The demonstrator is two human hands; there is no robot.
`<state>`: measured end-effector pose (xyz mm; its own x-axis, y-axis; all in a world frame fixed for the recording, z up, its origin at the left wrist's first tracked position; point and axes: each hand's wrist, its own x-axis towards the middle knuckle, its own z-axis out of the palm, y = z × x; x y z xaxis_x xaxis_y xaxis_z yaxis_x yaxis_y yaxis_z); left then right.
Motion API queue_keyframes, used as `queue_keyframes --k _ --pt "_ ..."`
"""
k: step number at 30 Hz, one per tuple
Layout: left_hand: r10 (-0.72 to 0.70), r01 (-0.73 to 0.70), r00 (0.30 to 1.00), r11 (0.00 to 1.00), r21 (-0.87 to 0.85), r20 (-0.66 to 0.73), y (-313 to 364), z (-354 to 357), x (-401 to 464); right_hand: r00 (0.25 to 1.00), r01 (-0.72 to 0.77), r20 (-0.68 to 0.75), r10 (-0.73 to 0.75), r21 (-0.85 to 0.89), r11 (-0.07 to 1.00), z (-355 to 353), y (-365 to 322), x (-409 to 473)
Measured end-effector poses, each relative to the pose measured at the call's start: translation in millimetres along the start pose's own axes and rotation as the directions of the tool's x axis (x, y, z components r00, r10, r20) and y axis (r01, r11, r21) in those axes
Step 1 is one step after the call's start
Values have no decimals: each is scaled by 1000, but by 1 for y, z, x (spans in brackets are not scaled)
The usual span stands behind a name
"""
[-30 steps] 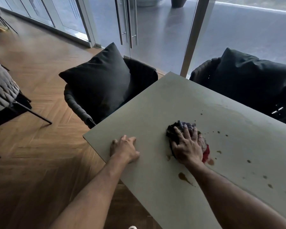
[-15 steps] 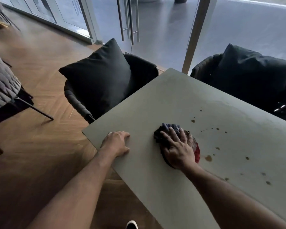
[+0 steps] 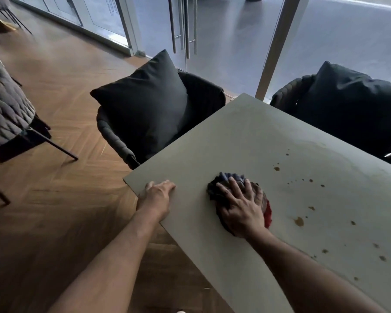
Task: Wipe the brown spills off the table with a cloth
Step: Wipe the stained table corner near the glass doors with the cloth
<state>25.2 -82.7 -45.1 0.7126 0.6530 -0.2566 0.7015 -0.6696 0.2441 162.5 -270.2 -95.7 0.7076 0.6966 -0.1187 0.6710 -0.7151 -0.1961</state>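
A bunched dark cloth (image 3: 224, 180) with blue and red patches lies on the pale grey table (image 3: 246, 136). My right hand (image 3: 240, 205) presses flat on top of the cloth, fingers spread. My left hand (image 3: 158, 195) rests on the table's near left corner, fingers curled over the edge. Brown spills dot the table to the right of the cloth: a larger blot (image 3: 299, 221), a drop (image 3: 276, 168) farther back, and several small spots (image 3: 379, 256) toward the right edge.
A dark chair with a black cushion (image 3: 145, 109) stands against the table's left side. A second dark cushioned chair (image 3: 352, 105) is at the far side. A grey quilted chair (image 3: 5, 116) stands on the wooden floor at left. Glass doors (image 3: 183, 26) run behind.
My right hand has slid the cloth leftward, toward the table's left corner; the brown streak near the front edge is gone. My left hand shifted left to the table's corner.
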Motion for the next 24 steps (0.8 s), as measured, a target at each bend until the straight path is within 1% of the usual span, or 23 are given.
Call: queue_keyframes --k 2,3,5,7,8,9,10,12,13,14,15,17,19,21,22,23,24 --pt "12 -12 1000 1000 -9 -1 -4 -2 4 999 -40 9 40 27 999 2 -35 20" --pt "15 -15 1000 1000 1 2 -6 -4 7 1000 -12 15 12 29 999 4 -53 25" --pt "24 -25 999 998 56 31 -8 -7 12 988 154 20 -155 25 988 8 -78 14" --pt "9 -15 998 995 99 60 -8 -10 15 942 335 9 -334 -2 942 13 -75 -15" --pt "-21 12 997 993 121 73 -8 -12 16 930 366 -21 -367 -22 930 15 -64 -31" --pt "-54 42 995 989 141 85 -11 -14 18 938 344 -41 -345 -33 938 13 -51 -43" --pt "-79 63 992 986 157 97 -13 -16 19 959 277 -53 -278 -29 960 10 -37 -49" --pt "-83 66 991 986 155 106 -18 -17 22 996 81 -32 -80 0 997 3 -19 -37" --pt "-70 55 992 988 141 104 -21 -17 24 1000 -7 -13 7 13 1000 0 -23 -21" --pt "-54 41 993 991 130 103 -22 -16 25 998 -62 -19 62 17 998 -1 -32 -2" --pt "-41 28 994 992 121 104 -24 -16 26 996 -86 -33 87 17 996 -1 -46 18" --pt "-24 12 993 995 100 118 -29 -18 29 997 -74 -24 75 35 997 1 -82 49" --pt "12 -21 990 998 64 137 -36 -26 34 1000 21 1 -21 22 1000 4 -114 60" --pt "47 -42 990 998 -39 136 -49 -35 39 975 222 6 -222 7 975 12 -135 40" --pt "53 -43 992 995 -88 113 -55 -40 42 943 332 -4 -333 -13 943 15 -135 23" --pt "47 -38 995 993 -114 84 -61 -43 44 916 401 -22 -401 -21 916 19 -128 2" --pt "39 -33 998 992 -118 56 -66 -46 47 910 414 -22 -414 -11 910 19 -113 -13"
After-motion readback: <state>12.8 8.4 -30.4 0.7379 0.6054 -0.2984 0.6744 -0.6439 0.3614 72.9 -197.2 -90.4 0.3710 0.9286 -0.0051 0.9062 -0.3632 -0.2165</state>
